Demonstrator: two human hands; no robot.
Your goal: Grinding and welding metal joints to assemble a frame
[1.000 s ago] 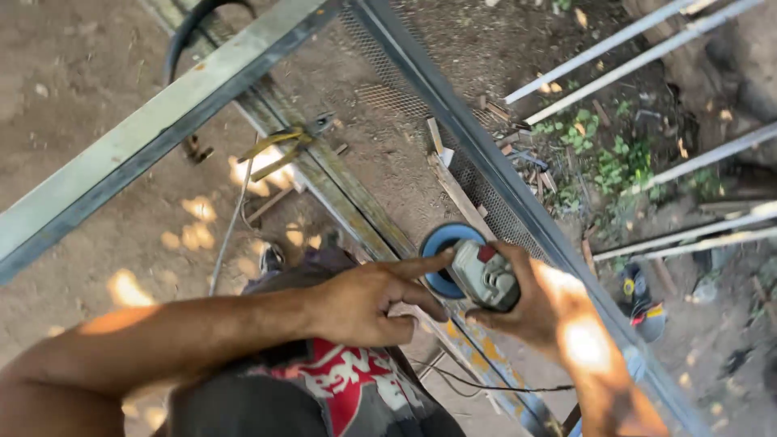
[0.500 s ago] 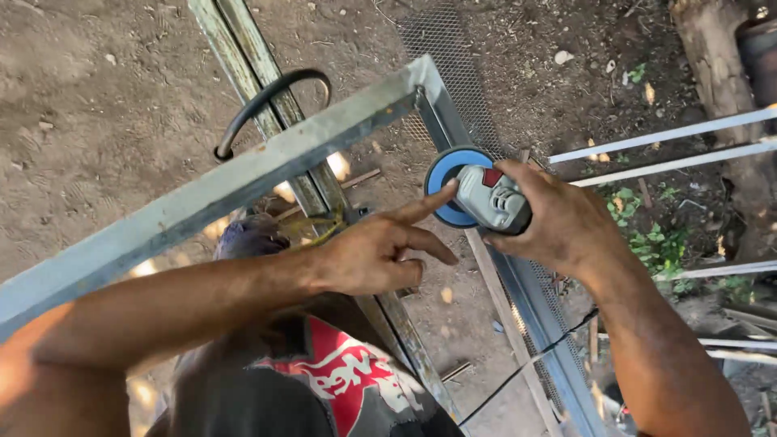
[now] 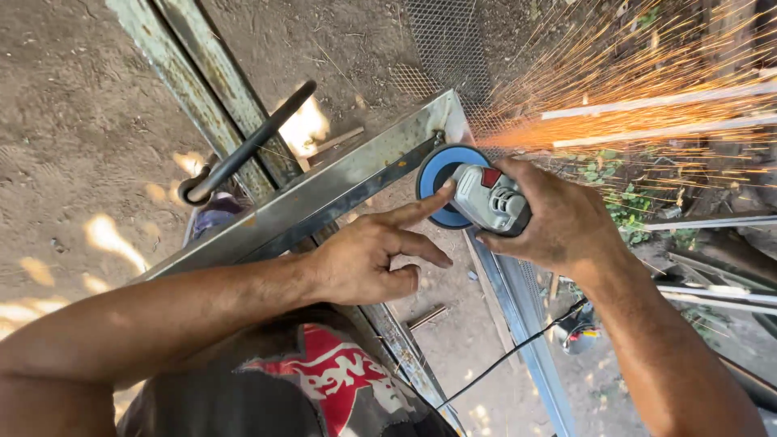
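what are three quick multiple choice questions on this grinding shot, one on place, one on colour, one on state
1. Where does the grinder meet the metal frame?
A. at its corner
B. mid-bar
C. on the ground

2. What colour is the guard round the disc?
A. yellow
B. blue
C. green

3. What shows the grinder running?
A. smoke
B. water spray
C. sparks

Answers: 1 A, the disc sits at the frame's corner joint. 2 B, the guard's rim is blue. 3 C, orange sparks fly off to the upper right while the right hand grips the tool and the left hand points a finger at it.
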